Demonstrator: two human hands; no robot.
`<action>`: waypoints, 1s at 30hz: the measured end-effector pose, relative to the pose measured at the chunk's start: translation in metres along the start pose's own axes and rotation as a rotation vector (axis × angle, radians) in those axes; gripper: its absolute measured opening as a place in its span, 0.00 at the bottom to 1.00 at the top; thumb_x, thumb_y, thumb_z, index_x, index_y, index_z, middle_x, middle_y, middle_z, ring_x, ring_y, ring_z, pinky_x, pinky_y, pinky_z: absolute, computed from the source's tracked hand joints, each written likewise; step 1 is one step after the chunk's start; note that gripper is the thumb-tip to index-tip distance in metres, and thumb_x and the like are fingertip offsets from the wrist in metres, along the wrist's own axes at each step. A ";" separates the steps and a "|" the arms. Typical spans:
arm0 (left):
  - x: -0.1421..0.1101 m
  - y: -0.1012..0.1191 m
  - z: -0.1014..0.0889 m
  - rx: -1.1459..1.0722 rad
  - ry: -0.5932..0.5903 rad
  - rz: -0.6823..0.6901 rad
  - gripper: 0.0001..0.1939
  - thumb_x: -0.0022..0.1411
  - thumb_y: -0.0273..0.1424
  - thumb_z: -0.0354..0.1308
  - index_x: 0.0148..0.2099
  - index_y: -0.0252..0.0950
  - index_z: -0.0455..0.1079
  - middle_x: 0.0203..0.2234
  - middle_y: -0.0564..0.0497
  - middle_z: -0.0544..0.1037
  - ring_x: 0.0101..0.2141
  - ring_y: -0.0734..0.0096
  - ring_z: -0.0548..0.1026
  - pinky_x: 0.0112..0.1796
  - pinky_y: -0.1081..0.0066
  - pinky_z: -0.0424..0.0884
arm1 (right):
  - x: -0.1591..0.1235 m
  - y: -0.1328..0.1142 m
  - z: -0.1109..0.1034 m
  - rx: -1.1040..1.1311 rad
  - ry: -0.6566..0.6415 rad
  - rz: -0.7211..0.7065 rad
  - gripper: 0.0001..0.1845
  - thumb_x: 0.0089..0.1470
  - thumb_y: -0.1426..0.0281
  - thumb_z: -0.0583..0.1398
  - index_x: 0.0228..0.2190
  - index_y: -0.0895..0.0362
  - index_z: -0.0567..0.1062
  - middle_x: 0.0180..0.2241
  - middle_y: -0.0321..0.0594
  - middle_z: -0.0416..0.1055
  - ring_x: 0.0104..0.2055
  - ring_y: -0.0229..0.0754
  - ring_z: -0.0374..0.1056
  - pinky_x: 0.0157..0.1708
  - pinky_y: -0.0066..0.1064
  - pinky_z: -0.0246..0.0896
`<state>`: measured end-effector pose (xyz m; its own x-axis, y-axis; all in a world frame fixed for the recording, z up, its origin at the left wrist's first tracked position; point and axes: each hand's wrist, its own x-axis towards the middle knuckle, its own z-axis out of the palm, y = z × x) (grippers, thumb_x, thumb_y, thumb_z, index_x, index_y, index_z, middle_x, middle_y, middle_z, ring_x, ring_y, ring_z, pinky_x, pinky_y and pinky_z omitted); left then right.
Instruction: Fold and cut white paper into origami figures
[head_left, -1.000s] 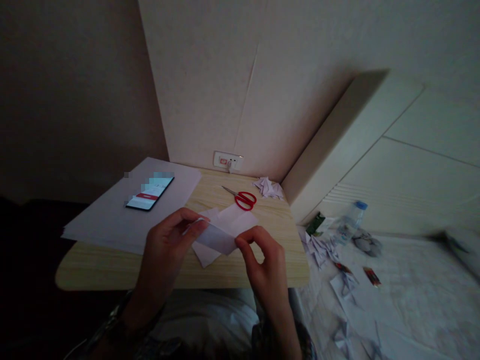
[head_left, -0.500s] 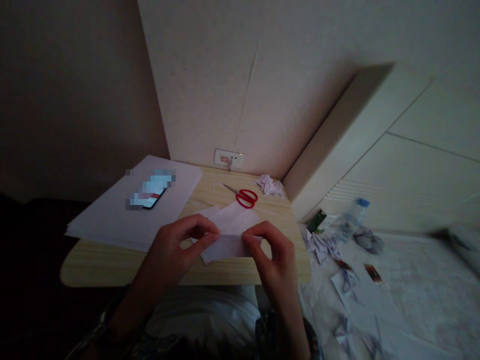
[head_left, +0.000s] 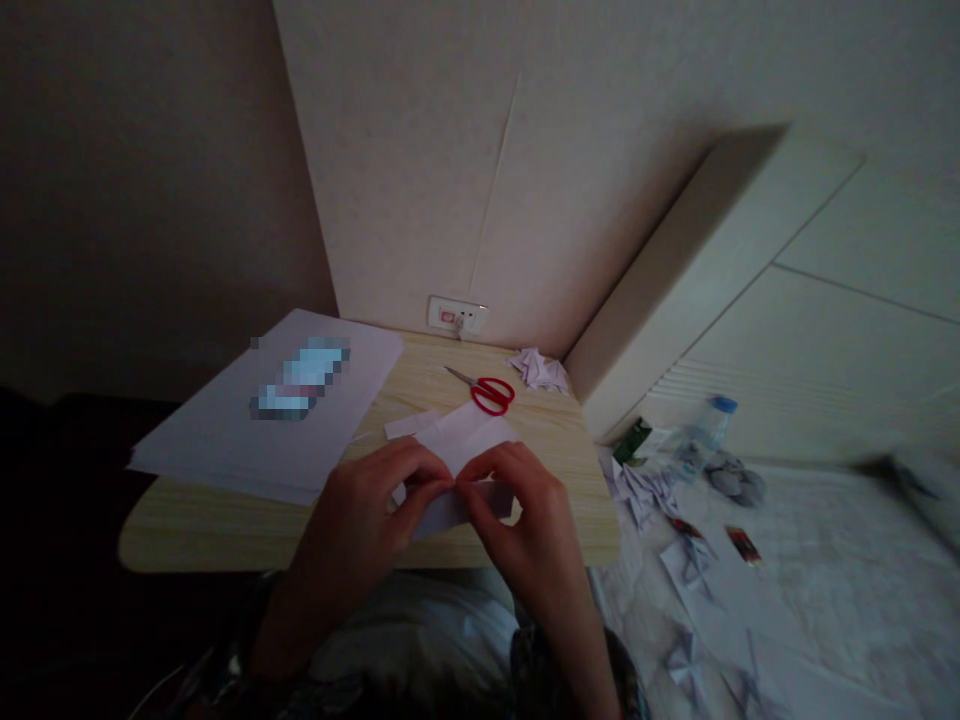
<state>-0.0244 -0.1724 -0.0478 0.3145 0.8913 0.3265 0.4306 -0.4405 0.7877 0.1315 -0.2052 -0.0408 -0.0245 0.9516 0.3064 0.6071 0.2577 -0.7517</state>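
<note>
Near the front of the small wooden table [head_left: 577,480], a folded piece of white paper [head_left: 442,513] is pinched between my two hands. My left hand [head_left: 382,500] grips its upper edge with thumb and forefinger. Close against it, my right hand [head_left: 517,495] pinches the same edge, the fingertips of both hands nearly touching. Beyond my hands lie more white paper [head_left: 472,428] and a narrow paper strip [head_left: 409,424]. Red-handled scissors [head_left: 491,396] rest farther back, blades pointing left.
A stack of white sheets [head_left: 225,440] with a phone [head_left: 300,380] on it covers the table's left. Folded paper pieces [head_left: 538,370] sit at the back right corner. Beside the table, a bed [head_left: 825,580] holds a plastic bottle [head_left: 705,435] and more folded papers.
My hands have drawn together along the paper's edge, and the paper now appears narrower and folded. The scissors, phone and stack have stayed in place.
</note>
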 end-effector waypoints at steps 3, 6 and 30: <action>-0.002 -0.002 0.002 0.013 0.020 0.085 0.08 0.60 0.25 0.57 0.28 0.35 0.72 0.24 0.54 0.76 0.27 0.72 0.75 0.31 0.74 0.67 | 0.001 -0.003 -0.001 -0.025 0.001 -0.002 0.08 0.50 0.80 0.59 0.25 0.56 0.70 0.27 0.36 0.67 0.33 0.40 0.64 0.31 0.28 0.55; -0.002 -0.004 0.001 0.024 0.056 0.114 0.08 0.60 0.25 0.57 0.28 0.36 0.71 0.24 0.55 0.76 0.28 0.73 0.75 0.31 0.75 0.67 | 0.003 0.000 -0.005 -0.022 0.005 -0.009 0.08 0.49 0.79 0.58 0.23 0.56 0.68 0.26 0.35 0.66 0.32 0.40 0.64 0.30 0.28 0.55; 0.006 0.000 -0.012 -0.148 -0.004 -0.143 0.05 0.54 0.29 0.59 0.28 0.38 0.75 0.24 0.54 0.80 0.28 0.69 0.78 0.32 0.74 0.72 | 0.002 0.007 -0.011 0.314 0.132 0.195 0.11 0.52 0.67 0.61 0.20 0.56 0.72 0.20 0.31 0.66 0.26 0.37 0.61 0.26 0.27 0.53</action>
<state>-0.0330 -0.1659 -0.0399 0.2624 0.9431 0.2044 0.3421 -0.2890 0.8941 0.1443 -0.2037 -0.0395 0.1817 0.9633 0.1976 0.3175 0.1327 -0.9389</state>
